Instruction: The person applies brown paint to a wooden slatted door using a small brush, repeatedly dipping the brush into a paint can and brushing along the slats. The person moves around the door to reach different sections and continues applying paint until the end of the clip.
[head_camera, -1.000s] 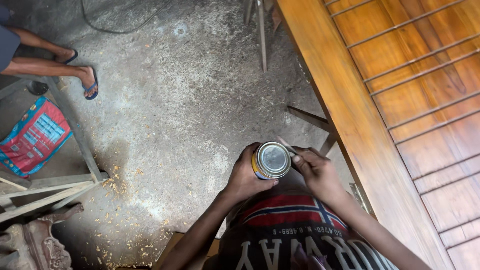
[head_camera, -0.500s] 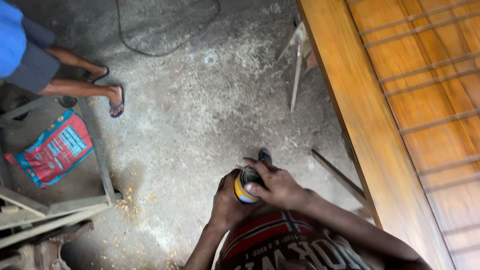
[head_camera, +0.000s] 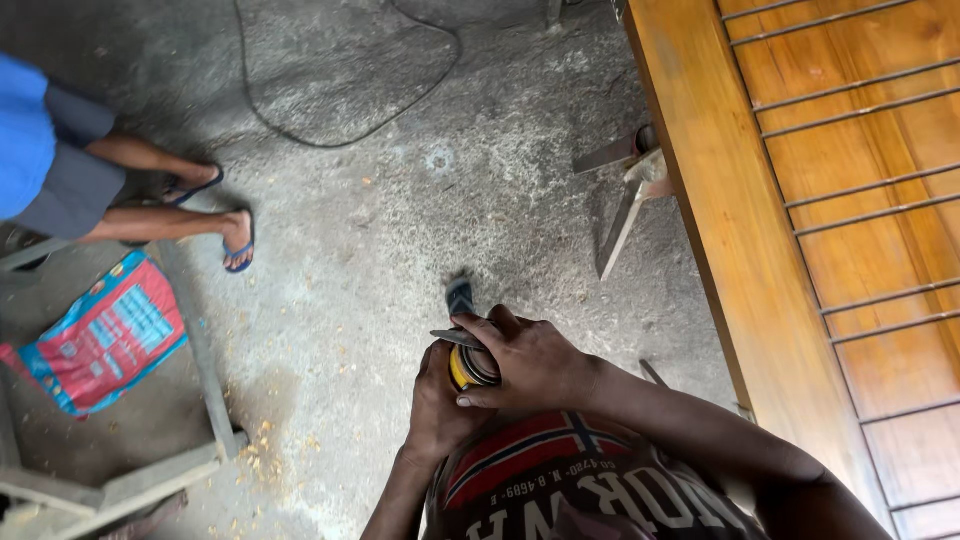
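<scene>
**Both hands on a can**

Left hand (head_camera: 440, 405) wraps the can (head_camera: 468, 368) from below, at chest height over the floor (head_camera: 380, 260). Right hand (head_camera: 525, 360) is closed over its top, pressing a thin metal blade (head_camera: 455, 338) at the rim. A sandalled foot (head_camera: 459, 296) shows just beyond. Wooden door (head_camera: 800, 250) on stands at right. Farther left, a printed sack (head_camera: 105, 335), another person's legs (head_camera: 165, 190), a cable (head_camera: 340, 135).

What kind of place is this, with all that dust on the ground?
Probably a woodworking shop. A big varnished wooden door panel lies on metal stands, and sawdust is scattered over the concrete floor. The person's left hand and right hand grip a small can.
</scene>
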